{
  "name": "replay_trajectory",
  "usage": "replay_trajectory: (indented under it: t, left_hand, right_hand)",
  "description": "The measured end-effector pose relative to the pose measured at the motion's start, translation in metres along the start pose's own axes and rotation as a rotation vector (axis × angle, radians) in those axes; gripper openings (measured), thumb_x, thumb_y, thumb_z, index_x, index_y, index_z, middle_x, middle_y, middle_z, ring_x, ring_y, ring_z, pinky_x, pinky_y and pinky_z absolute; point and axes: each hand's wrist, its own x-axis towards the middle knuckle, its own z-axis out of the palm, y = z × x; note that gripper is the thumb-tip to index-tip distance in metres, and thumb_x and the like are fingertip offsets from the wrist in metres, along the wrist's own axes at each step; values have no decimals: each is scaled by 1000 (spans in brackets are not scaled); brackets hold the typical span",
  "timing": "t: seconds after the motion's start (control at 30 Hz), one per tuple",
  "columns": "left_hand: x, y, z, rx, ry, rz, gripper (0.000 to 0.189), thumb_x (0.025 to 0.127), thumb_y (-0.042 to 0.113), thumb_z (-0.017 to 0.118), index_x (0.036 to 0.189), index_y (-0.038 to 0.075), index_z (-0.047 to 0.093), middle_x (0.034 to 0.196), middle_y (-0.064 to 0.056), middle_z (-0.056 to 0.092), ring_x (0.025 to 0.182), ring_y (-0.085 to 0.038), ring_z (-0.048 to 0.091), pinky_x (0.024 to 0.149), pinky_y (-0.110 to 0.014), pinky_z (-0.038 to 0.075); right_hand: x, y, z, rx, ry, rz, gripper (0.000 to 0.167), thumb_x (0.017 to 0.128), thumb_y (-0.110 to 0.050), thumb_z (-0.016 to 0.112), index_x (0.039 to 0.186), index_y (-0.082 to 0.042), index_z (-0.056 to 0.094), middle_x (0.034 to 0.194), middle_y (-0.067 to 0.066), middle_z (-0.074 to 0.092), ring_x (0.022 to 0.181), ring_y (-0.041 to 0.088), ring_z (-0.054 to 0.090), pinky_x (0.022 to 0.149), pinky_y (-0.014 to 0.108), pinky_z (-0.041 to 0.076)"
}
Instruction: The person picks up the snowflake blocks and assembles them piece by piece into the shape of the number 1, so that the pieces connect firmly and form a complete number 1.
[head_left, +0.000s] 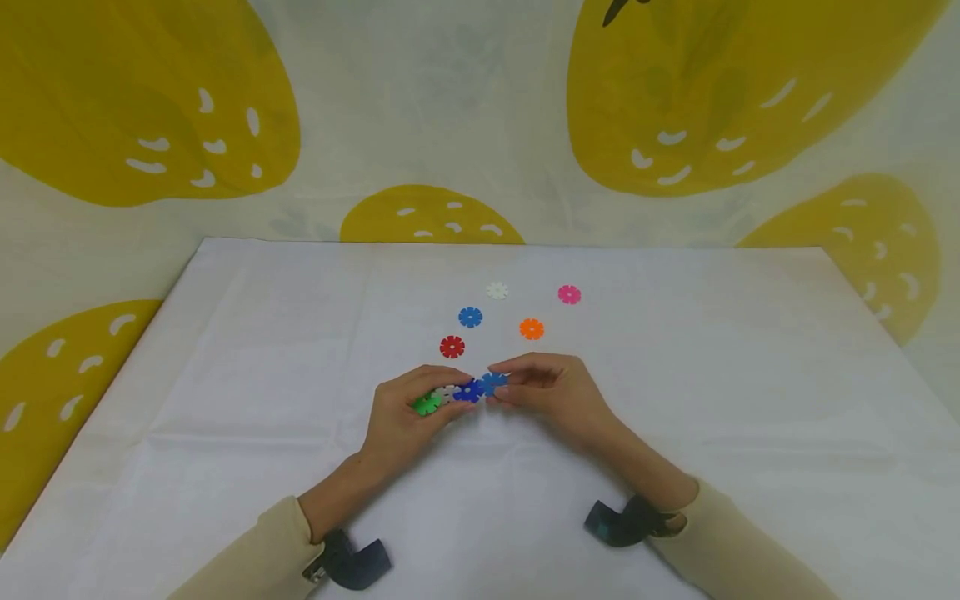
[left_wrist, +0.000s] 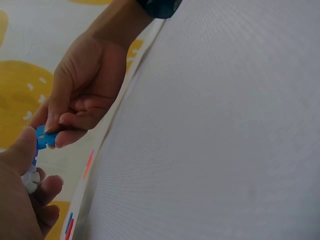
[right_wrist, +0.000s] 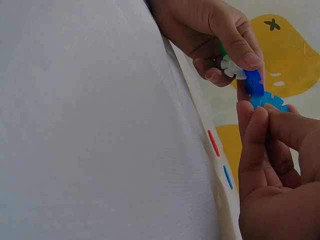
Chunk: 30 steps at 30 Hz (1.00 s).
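Observation:
Above the table, my left hand [head_left: 408, 412] holds a short row of notched plastic discs. In the row are a green disc [head_left: 427, 405], a white disc [right_wrist: 231, 68] and a dark blue disc [head_left: 468, 391]. My right hand [head_left: 558, 396] pinches a lighter blue disc [head_left: 492, 383] between thumb and fingers. That disc meets the dark blue one at the row's right end; how far their notches interlock I cannot tell. In the left wrist view, the thumb of the left hand [left_wrist: 20, 175] hides part of the row.
On the white-covered table [head_left: 262, 350], beyond my hands, lie loose discs: a red disc [head_left: 452, 347], a blue disc [head_left: 470, 317], a white disc [head_left: 497, 290], an orange disc [head_left: 532, 329] and a pink disc [head_left: 569, 294]. A patterned cloth [head_left: 450, 100] hangs behind the table.

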Motion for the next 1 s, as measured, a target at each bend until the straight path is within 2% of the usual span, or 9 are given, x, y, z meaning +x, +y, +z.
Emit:
replay_trajectory:
  t: [0.2,0.57,0.67,0.87,1.0]
  left_hand:
    - [0,0,-1,12,16,17,28,75,4,81,101,6,73,100,-3,71,97,-18,66,85,-29,51]
    - [-1,-2,-1,-8,26,31,27,74,1,80,101,4,73,99,-5,72,95,-19,68,79,-34,53]
    - [-2,-2,-1,-20,21,2,27,75,2,79,101,3,73,98,-6,72,94,-19,68,77,-32,54]
    - [-2,-1,-2,-51,2,-95,25,77,5,79,101,4,74,98,-2,72,94,-16,68,78,-31,54]
    - [-2,1,-1,-68,2,-114,25,75,4,79,99,5,75,98,-1,72,95,-16,68,80,-34,53]
  right_hand:
    - [0,-1,1,40,-18,-22,23,86,-11,72,109,-13,73,91,7,72,85,26,70,77,32,54]
    - [-1,-3,4,-9,6,-61,22,85,-8,72,106,-14,74,92,3,71,84,23,70,77,31,54]
    - [-2,-2,6,16,8,-70,21,85,-6,71,105,-12,74,92,5,71,84,26,69,78,32,54]
    - [-3,1,9,43,7,-74,20,85,-4,71,104,-10,73,90,6,71,83,26,69,79,31,54]
    - [-3,2,9,41,8,-76,17,84,-3,71,101,-7,73,90,7,72,82,25,70,79,31,54]
